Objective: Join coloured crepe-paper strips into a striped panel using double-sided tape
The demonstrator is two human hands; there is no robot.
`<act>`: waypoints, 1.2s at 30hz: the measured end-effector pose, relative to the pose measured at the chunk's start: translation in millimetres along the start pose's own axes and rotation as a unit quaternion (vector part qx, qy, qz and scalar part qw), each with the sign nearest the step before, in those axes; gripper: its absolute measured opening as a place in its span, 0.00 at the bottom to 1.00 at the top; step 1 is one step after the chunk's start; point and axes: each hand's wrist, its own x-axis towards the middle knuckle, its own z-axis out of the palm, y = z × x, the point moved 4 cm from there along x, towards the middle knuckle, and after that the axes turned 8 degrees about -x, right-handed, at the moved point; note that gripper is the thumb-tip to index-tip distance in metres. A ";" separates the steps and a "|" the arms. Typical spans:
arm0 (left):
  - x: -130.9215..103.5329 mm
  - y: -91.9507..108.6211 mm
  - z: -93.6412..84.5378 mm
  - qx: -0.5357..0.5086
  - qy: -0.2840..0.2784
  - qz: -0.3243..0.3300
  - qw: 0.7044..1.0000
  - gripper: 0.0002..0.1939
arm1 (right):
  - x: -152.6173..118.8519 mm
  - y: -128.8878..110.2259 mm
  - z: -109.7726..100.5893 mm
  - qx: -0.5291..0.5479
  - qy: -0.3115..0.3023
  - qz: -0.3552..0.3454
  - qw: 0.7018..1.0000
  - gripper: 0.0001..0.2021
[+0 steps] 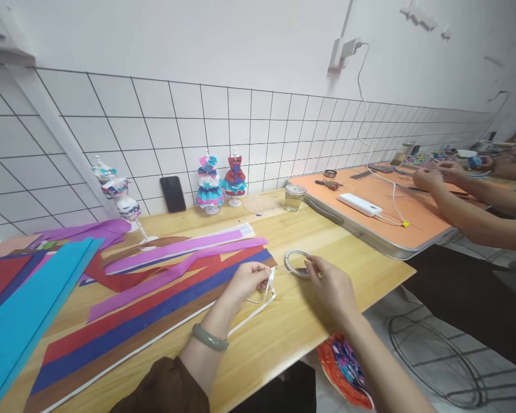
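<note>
My left hand (250, 280), above the wooden table, pinches a narrow white strip (270, 282) between thumb and fingertips. The strip loops below the hand, and a long white length (131, 357) runs to the lower left across the table. A thin roll of tape (289, 262) lies to the right of it, with my right hand (332, 281) closed on its right side; the fingertips are partly hidden. Under my left forearm lie long fabric strips, a red strip (155, 301), a blue strip (148, 321) and a brown strip (69, 381).
Small dress forms (210, 189) with layered fabric stand by the tiled wall, near a phone (172, 194) and a glass jar (294, 198). An orange table (370, 183) holds a power strip (360, 205); a co-worker's hands (438, 175) are above it. An orange bag (341, 370) sits below the table edge.
</note>
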 end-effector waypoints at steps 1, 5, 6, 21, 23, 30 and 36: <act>0.1 0.3 -0.4 -0.002 0.002 0.002 1.000 0.09 | 0.0 7.6 -0.3 -0.030 0.004 -0.019 0.999 0.15; -1.0 1.6 -0.7 -0.011 -0.002 0.008 1.000 0.08 | -7.9 35.0 8.3 -0.088 -0.041 -0.106 0.990 0.14; -1.3 1.5 -0.7 -0.013 -0.003 0.009 1.000 0.09 | -11.8 39.1 9.9 -0.095 -0.047 -0.127 0.986 0.14; -1.0 -4.9 -1.8 -0.034 -0.016 0.012 0.999 0.17 | -47.2 67.1 -24.8 -0.199 -0.100 -0.018 0.975 0.09; -1.7 -4.5 -1.2 -0.037 -0.020 0.006 0.999 0.17 | -52.4 66.8 -25.1 -0.111 -0.112 0.046 0.986 0.07; -2.8 -6.8 -1.9 -0.037 -0.031 0.001 0.999 0.18 | -65.4 4.5 -7.4 0.495 -0.157 0.193 0.833 0.11; -5.2 -1.1 3.4 -0.012 -0.046 0.010 0.999 0.15 | -40.6 -30.5 10.9 0.590 -0.249 0.253 0.725 0.17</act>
